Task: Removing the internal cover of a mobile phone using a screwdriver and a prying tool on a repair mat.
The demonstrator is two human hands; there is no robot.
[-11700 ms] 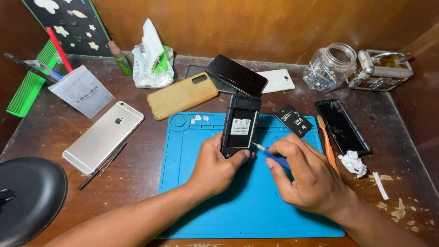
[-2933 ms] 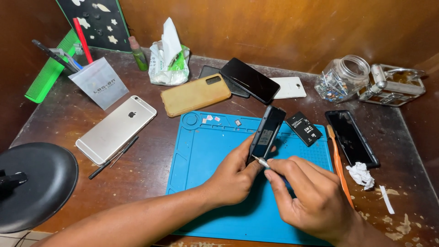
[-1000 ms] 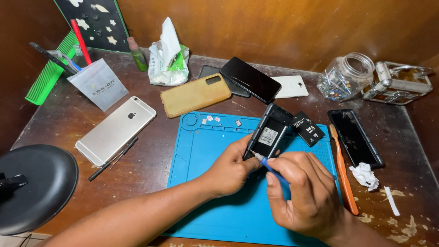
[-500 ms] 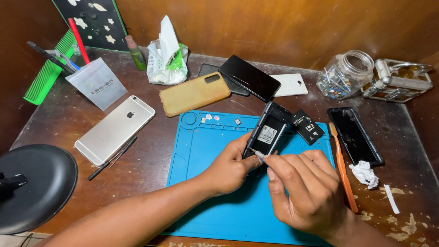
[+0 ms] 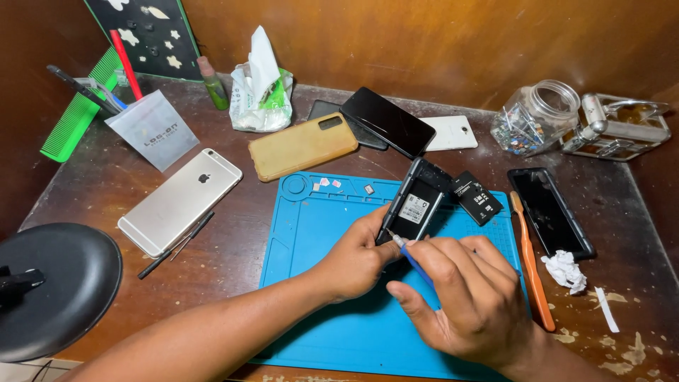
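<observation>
- While the left hand (image 5: 357, 258) clamps the lower end of the small black phone (image 5: 416, 205), the phone lies back-up on the blue mat (image 5: 311, 240), tilted toward the upper right, its back cover already off and its inner label bared
- Closed around a blue-handled tool (image 5: 412, 260), the right hand (image 5: 470, 301) sets the tool's metal tip against the bottom edge of the phone, just beside the left thumb
- Judging by the open back, the cover and the battery (image 5: 477, 198) are already out; the battery lies on the mat touching the phone's right side, and the work at the bottom edge looks unfinished, with nothing yet put back
- A few tiny pale parts (image 5: 327, 184) sit on the mat's upper rim, apart from the hands
- Compared with half a second ago, the tool's blue shaft shows again between the fingers and the tip has stayed at the same corner; the phone has not shifted
- Nearly three seconds ago the phone stood on its edge in the left hand, and now it lies flat with its open back up
- An orange toothbrush (image 5: 532, 269) lies right of the mat, a gold phone (image 5: 180, 200) well to the left, untouched
</observation>
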